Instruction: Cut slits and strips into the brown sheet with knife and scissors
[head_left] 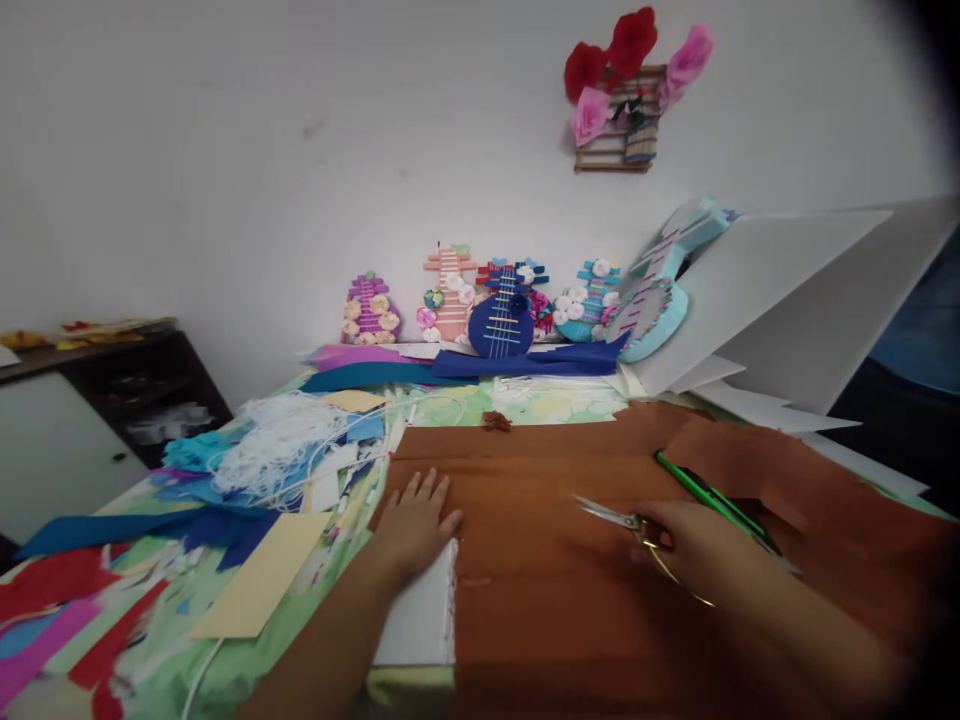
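A wide sheet of brown crepe paper (525, 560) covers the middle and right of the table. My left hand (417, 522) lies flat with fingers spread on the sheet's left edge. Under that edge, a white board (420, 610) shows near my left wrist. My right hand (679, 535) grips a pair of scissors (607, 514) with gold handles, held over the brown paper. Their blades point left and look nearly closed. Just right of them lies a green utility knife (712, 497). A small crumpled brown scrap (496, 421) sits at the sheet's far edge.
Tangled white yarn (274, 445), a cream card strip (262, 575) and red scraps (60, 585) crowd the left side. Decorated paper instruments, including a dark blue one (501, 320), stand against the wall. Large white boards (765, 290) lean at the back right.
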